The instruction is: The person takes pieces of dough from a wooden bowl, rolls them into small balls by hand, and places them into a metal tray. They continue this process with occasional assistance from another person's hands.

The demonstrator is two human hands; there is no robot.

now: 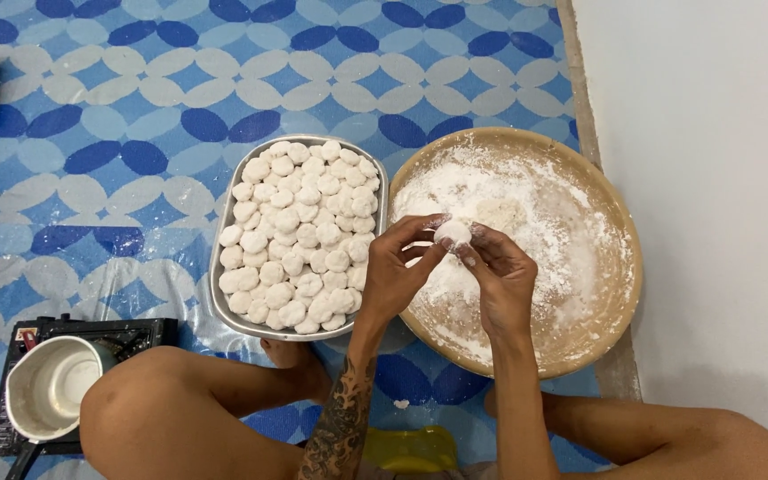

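Flour-white and soft, a small dough ball [452, 233] sat pinched between our two hands above the near-left part of the round wooden tray [620, 293], which was dusted thickly with white flour [526, 209]. Our left hand [395, 271] curled around the ball from the left, thumb and fingers closed against it, while our right hand [500, 276] pressed in from the right with its fingertips on the same piece; both hands were powdered white. Just beside the wooden tray, to its left and nearly touching it, stood a rectangular metal tray [224, 302] heaped with many similar pale dough balls [300, 236], packed close and stacked on one another. Both trays rested on a floor mat [135, 116] patterned in blue and white. At the lower left, near our left knee [148, 404], a white pot [51, 387] sat on a black burner [140, 331]; whether the pot held anything we could not tell from this angle. Something yellow [411, 447] lay on the mat between our legs, partly hidden.
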